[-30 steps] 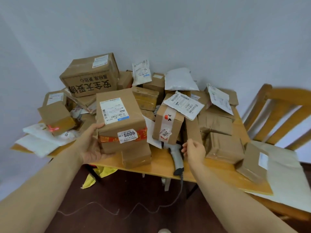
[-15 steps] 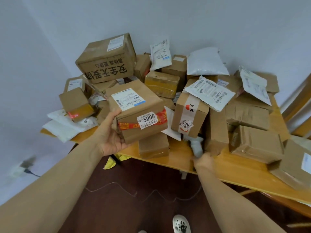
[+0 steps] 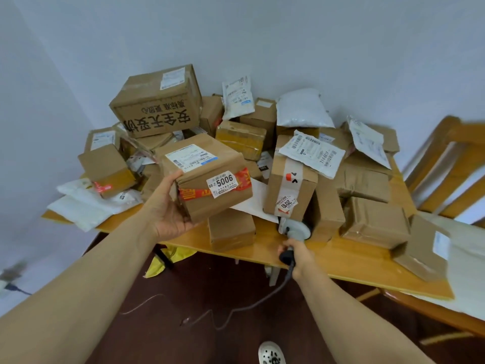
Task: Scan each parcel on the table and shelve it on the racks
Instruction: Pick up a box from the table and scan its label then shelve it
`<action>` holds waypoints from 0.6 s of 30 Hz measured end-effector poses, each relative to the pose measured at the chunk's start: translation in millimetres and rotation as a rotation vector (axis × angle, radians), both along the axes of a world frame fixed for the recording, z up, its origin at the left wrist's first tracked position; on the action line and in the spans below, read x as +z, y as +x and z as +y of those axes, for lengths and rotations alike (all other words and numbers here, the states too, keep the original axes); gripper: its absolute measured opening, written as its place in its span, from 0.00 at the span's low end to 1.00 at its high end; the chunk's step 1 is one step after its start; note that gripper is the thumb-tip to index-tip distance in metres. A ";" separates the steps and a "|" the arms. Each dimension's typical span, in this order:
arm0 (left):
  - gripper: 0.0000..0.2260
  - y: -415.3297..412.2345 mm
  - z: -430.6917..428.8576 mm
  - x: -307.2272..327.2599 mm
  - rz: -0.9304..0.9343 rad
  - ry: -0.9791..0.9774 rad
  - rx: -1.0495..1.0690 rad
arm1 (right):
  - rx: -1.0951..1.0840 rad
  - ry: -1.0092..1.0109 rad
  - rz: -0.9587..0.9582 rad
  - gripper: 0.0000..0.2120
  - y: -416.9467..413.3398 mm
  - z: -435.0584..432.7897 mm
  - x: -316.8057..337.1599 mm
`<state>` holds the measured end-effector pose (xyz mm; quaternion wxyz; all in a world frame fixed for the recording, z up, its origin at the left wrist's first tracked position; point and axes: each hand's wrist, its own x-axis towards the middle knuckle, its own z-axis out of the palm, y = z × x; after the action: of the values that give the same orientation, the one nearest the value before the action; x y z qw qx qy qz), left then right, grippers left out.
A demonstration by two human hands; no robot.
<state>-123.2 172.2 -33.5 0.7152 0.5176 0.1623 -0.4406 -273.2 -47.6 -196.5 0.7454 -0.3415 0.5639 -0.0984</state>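
Observation:
My left hand [image 3: 165,208] grips a brown cardboard parcel [image 3: 207,174] from its left side and holds it above the table's front edge. Red tape and a white sticker reading 5006 face me, and a shipping label lies on its top. My right hand [image 3: 298,257] is wrapped round the handle of a white barcode scanner [image 3: 295,229]. The scanner's head lies at the foot of a taped box marked 2010 [image 3: 288,185]. A dark cable [image 3: 265,300] runs from the scanner down to the floor.
The wooden table [image 3: 354,266] carries several more cardboard boxes and white mailer bags, with a large printed box [image 3: 157,101] on top at the back. A wooden chair [image 3: 446,164] stands at the right. My shoe [image 3: 271,353] shows on the dark floor.
My right hand has closed round the scanner's handle and drawn it a little towards the table edge. The 5006 parcel stays in my left hand, slightly more tilted. The view swung left, then back right.

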 end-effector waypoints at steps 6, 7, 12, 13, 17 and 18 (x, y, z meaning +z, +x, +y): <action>0.27 -5.6 -0.4 3.7 -0.033 0.020 -0.060 | -0.190 0.047 0.010 0.18 5.8 18.8 7.7; 0.27 -7.0 0.1 4.2 -0.031 0.020 -0.066 | -0.194 0.063 -0.011 0.21 7.4 22.8 10.3; 0.25 -14.1 2.4 5.0 -0.040 -0.007 -0.076 | -0.328 0.087 -0.077 0.21 8.3 40.1 31.4; 0.25 -15.7 3.1 4.7 -0.039 -0.013 -0.079 | -0.339 0.072 -0.065 0.20 6.9 42.3 32.9; 0.24 -25.4 6.8 5.4 -0.045 -0.024 -0.094 | -0.357 0.046 -0.034 0.18 -2.0 46.7 29.5; 0.24 -28.6 7.9 6.1 -0.053 -0.029 -0.093 | -0.355 0.051 -0.039 0.18 -4.2 47.1 28.0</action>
<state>-151.8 180.1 -27.3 0.7055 0.5256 0.1123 -0.4619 -277.4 -0.4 -168.5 0.7356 -0.2156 0.6031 -0.2207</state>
